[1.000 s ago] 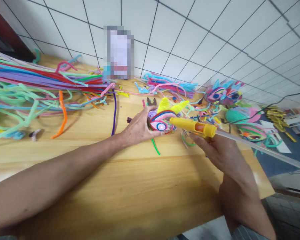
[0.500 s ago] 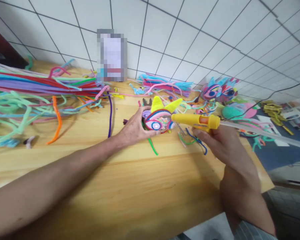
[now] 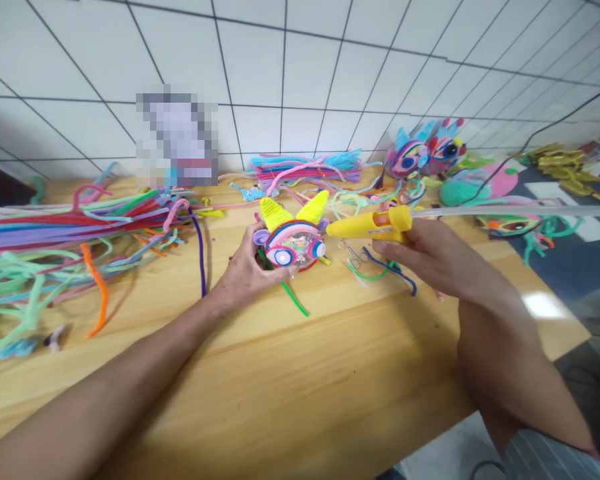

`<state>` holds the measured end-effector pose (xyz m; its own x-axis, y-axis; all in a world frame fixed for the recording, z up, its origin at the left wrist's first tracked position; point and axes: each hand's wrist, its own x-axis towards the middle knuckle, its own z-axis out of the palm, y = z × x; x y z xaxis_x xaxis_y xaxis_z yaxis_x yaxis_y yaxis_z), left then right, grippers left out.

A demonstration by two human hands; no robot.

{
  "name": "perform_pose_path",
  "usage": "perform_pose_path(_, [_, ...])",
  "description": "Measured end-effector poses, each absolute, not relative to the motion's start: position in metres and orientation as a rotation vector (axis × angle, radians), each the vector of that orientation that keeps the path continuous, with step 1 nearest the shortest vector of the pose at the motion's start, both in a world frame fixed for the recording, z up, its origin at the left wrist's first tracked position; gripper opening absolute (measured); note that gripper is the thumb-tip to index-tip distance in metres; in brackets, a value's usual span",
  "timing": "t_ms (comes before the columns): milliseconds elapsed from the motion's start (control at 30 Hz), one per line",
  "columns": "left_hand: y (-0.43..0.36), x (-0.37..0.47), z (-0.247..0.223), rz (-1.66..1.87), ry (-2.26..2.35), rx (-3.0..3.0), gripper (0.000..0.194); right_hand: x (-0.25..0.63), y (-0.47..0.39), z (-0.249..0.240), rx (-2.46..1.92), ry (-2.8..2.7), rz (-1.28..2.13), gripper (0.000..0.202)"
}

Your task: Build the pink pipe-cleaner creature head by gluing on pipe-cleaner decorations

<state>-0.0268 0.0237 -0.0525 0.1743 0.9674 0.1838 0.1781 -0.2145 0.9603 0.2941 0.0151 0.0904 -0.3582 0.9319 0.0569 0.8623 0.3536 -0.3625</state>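
Observation:
My left hand (image 3: 250, 272) grips a round pipe-cleaner animal head (image 3: 296, 245) from its left side and below. The head has two yellow pointed ears, pink and blue bands, round eyes and a clear middle with bright bits inside. In my right hand (image 3: 420, 257) is a yellow glue gun (image 3: 367, 225) with a long pale glue stick out of its back. The gun's tip is at the upper right edge of the head; whether they touch I cannot tell. A green pipe cleaner (image 3: 296, 299) lies below the head, and small scissors (image 3: 354, 255) lie under the gun.
Bundled pipe cleaners (image 3: 70, 223) cover the left of the wooden table (image 3: 280, 387). A blue and pink bundle (image 3: 307, 167) lies by the tiled wall. Finished animal heads (image 3: 425, 152) stand at the back right, near a black cord (image 3: 535, 133). A blurred upright object (image 3: 180, 137) stands behind.
The view has shifted. The head has turned to face more toward the camera, showing both eyes. The glue gun remains in my right hand, its tip still near the head's right side.

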Motion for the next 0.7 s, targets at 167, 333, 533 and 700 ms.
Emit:
perform_pose_path(167, [0.023,-0.028,-0.052,1.142,1.124,1.585,0.081,0.299,0.016,0.084,-1.604,-2.378,0.43,0.048])
perform_pose_path(333, [0.021,-0.028,-0.051,1.125,1.11,1.54,0.077,0.296,0.016,0.082,-1.575,-2.376,0.427,0.044])
perform_pose_path(533, [0.021,-0.027,-0.049,1.124,1.095,1.512,0.076,0.296,0.015,0.08,-1.544,-2.372,0.411,0.046])
perform_pose_path(700, [0.021,-0.026,-0.049,1.132,1.101,1.54,0.077,0.298,0.018,0.078,-1.553,-2.372,0.385,0.045])
